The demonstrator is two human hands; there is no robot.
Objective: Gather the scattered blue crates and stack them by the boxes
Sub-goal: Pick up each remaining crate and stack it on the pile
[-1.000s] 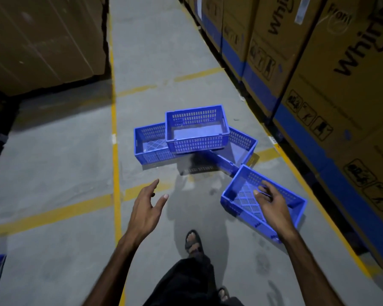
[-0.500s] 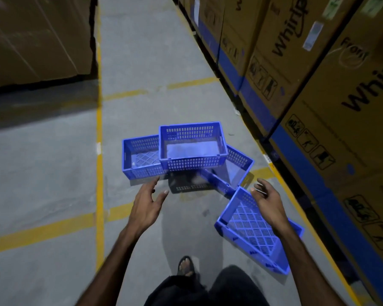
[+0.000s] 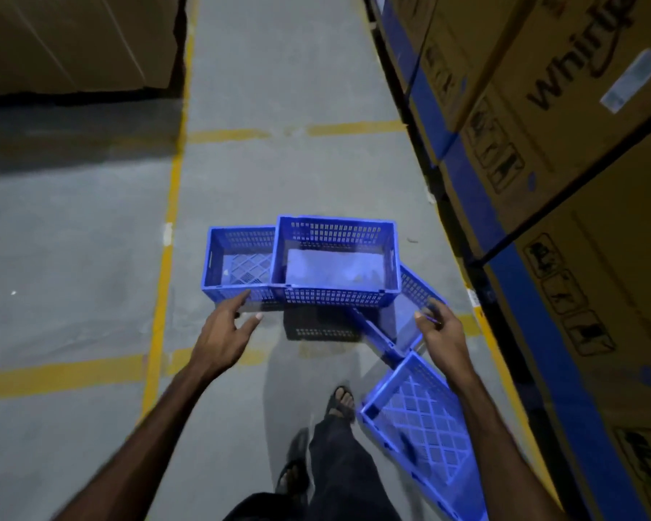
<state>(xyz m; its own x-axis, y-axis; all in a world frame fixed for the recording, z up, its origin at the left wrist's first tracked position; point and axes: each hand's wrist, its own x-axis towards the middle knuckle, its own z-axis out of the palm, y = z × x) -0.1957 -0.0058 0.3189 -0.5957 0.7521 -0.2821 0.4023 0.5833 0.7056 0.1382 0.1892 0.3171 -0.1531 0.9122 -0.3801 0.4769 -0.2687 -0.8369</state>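
- Head view: grey concrete floor [image 3: 279, 174] of a warehouse aisle carries everything, with painted yellow lines [image 3: 166, 235] crossing it and tall cardboard boxes [image 3: 564, 152] standing along its right edge.
- We see four blue crates lying near the right edge of the floor, close to the boxes. The top crate [image 3: 335, 257] rests raised over the others, its rim level. The left crate [image 3: 237, 261] sits on the floor, touching it on the left. A tilted crate [image 3: 410, 306] is partly hidden under its right side. The near crate [image 3: 421, 419] lies apart, closer to our feet.
- Our left hand [image 3: 222, 332] is spread open and holds nothing; its fingertips reach just to the near wall of the left crate, but we cannot tell if they touch.
- Our right hand [image 3: 440, 332] is half curled, with the fingers at the rim of the tilted crate. Whether it has gripped this rim we cannot tell, because of blur.
- We judge that the gathering step is in hand: both hands go toward the pile, nothing is lifted yet.
- The next move calls, we think, for a firm grip on two opposite walls of one crate, most likely the top one, since it lies loose over the others and could slide off.
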